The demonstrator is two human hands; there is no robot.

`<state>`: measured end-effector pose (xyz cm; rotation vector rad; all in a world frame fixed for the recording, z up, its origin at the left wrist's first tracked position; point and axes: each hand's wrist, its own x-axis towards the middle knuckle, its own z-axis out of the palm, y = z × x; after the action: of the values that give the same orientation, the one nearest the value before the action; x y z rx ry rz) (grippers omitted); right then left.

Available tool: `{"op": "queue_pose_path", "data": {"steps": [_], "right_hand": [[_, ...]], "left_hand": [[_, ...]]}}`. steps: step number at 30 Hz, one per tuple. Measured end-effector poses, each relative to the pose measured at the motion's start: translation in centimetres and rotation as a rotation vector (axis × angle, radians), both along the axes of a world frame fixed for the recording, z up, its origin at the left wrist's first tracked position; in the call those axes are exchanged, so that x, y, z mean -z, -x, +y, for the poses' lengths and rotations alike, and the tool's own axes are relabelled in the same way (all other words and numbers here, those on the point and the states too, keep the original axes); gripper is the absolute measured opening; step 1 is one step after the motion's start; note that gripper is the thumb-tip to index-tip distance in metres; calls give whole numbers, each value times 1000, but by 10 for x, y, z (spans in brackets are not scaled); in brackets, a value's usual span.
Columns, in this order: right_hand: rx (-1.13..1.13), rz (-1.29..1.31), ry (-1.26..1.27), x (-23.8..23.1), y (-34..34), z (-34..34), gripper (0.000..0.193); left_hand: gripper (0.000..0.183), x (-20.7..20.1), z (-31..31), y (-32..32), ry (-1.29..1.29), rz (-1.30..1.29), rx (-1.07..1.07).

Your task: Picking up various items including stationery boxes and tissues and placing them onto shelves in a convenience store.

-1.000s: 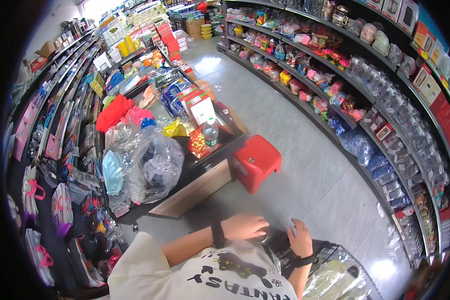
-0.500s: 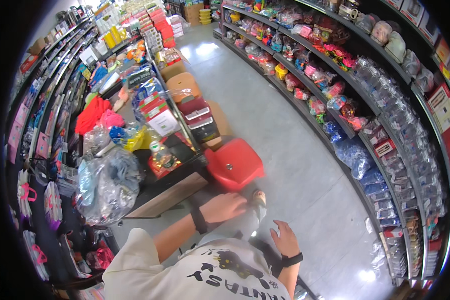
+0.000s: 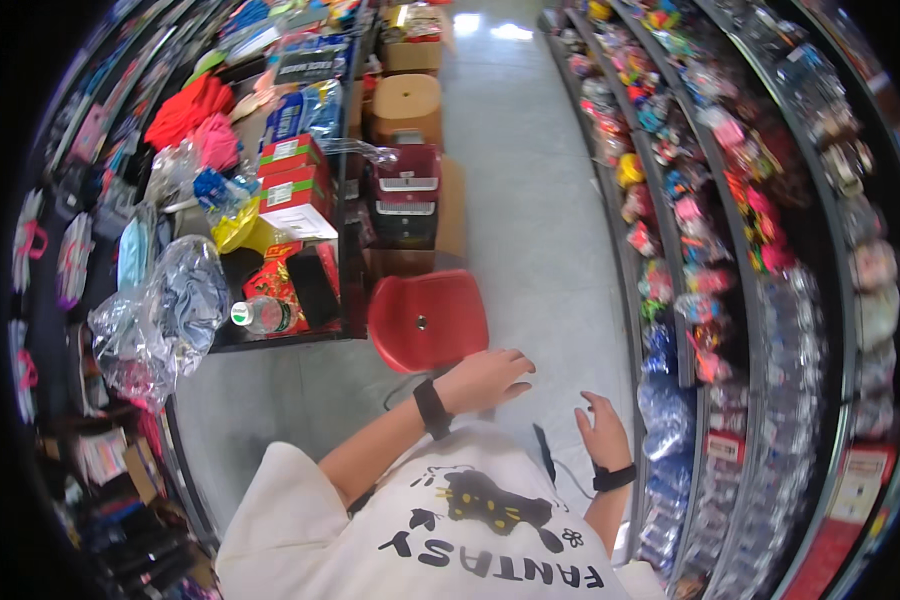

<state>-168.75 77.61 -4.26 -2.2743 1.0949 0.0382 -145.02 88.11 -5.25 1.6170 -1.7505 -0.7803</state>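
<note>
My left hand (image 3: 484,381) hangs in the air in front of my body, fingers stretched out and holding nothing. It is nearest to a red plastic seat (image 3: 448,312) with a small round hole, just beyond it, and I cannot tell whether they touch. My right hand (image 3: 603,434) is raised over the aisle floor, thumb apart from slightly bent fingers, with nothing in it. Black bands circle both wrists. Past the seat, at the table's near end, a clear bottle (image 3: 266,315) with a white and green cap lies on its side beside a flat black object (image 3: 313,287).
On the table (image 3: 290,343) are red and white boxes (image 3: 297,190), bagged grey cloth (image 3: 192,290) and red fabric (image 3: 188,108). A tan stool (image 3: 407,100) and dark red bins (image 3: 410,172) line its right side. Shelves of bagged goods (image 3: 705,285) flank the aisle floor (image 3: 530,190).
My view has turned, so the aisle now runs straighter ahead and the red seat sits further left. Both hands stay empty, the left one now more to the right in the picture.
</note>
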Motion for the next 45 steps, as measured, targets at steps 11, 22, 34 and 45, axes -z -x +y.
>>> {"op": "queue_pose_path", "data": {"steps": [11, 22, 34, 45], "right_hand": [[-480, 19, -121, 27, -118, -276, 32], [-1132, -180, 237, 25, -360, -429, 32], [-1711, -517, -120, 22, -553, -250, 47], [-2112, -796, 78, -10, -666, -57, 98]], "left_hand": [[26, 25, -94, -27, -136, 18, -783], [45, 8, -181, -34, -278, -105, -1497], [64, -9, -142, -102, -296, -325, -2119], [90, -5, -31, -241, -301, -511, -2276]]}}
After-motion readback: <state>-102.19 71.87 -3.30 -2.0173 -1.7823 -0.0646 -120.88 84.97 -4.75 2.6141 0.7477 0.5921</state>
